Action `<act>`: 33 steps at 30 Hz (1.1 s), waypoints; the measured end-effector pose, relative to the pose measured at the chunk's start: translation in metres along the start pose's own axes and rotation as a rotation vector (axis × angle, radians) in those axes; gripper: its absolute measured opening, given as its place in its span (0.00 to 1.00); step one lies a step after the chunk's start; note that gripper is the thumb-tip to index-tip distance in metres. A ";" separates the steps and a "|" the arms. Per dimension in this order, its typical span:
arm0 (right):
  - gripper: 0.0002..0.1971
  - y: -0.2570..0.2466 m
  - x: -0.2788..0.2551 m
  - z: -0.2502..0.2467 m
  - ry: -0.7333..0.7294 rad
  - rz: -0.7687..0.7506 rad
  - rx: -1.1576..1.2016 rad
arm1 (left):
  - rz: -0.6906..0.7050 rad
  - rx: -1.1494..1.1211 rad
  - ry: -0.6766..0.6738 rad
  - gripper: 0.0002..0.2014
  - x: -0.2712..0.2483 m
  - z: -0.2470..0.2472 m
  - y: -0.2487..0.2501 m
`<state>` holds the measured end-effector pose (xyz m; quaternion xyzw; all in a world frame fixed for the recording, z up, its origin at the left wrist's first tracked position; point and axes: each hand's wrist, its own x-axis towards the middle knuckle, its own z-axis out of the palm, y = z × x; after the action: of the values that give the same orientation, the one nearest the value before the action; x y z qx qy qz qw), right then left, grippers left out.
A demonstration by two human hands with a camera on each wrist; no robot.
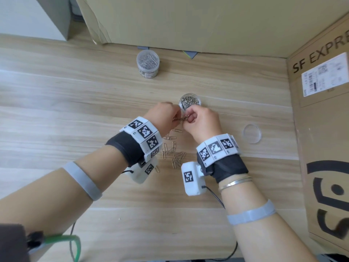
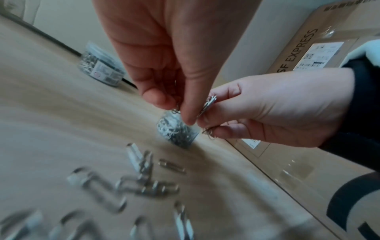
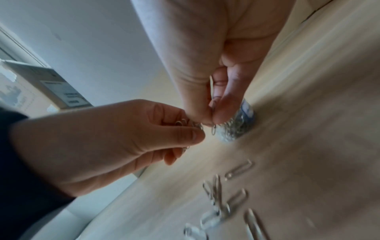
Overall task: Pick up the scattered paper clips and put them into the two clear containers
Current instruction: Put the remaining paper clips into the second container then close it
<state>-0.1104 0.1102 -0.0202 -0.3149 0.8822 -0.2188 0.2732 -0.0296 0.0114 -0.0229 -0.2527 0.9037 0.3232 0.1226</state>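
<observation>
Both hands meet just in front of an open clear container (image 1: 190, 102) full of paper clips. My left hand (image 1: 165, 115) pinches a bunch of paper clips (image 1: 180, 118), and my right hand (image 1: 201, 121) pinches clips from the same bunch (image 2: 208, 104). In the right wrist view, a single clip (image 3: 213, 129) dangles below the right fingertips, above the container (image 3: 236, 128). Several loose paper clips (image 1: 174, 152) lie scattered on the wooden table between my wrists. A second clear container (image 1: 147, 63), lidded and full of clips, stands farther back.
A clear round lid (image 1: 252, 133) lies on the table (image 1: 75, 110) to the right of my hands. A large SF Express cardboard box (image 1: 321, 120) walls the right side, and another cardboard box (image 1: 179, 23) stands at the back. Cables trail near the front edge.
</observation>
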 end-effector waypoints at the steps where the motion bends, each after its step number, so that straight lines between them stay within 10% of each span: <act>1: 0.07 0.000 0.004 -0.005 0.016 -0.002 0.003 | 0.006 -0.008 0.019 0.11 0.005 -0.004 0.004; 23: 0.14 0.020 0.031 -0.026 0.154 0.119 0.454 | -0.068 -0.047 0.052 0.10 0.054 -0.016 0.020; 33: 0.09 0.024 0.024 -0.019 0.208 0.063 0.196 | 0.002 -0.185 0.208 0.16 0.039 -0.018 0.009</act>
<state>-0.1484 0.1155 -0.0272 -0.2346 0.8896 -0.3268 0.2164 -0.0679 -0.0087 -0.0197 -0.2939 0.8781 0.3775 0.0041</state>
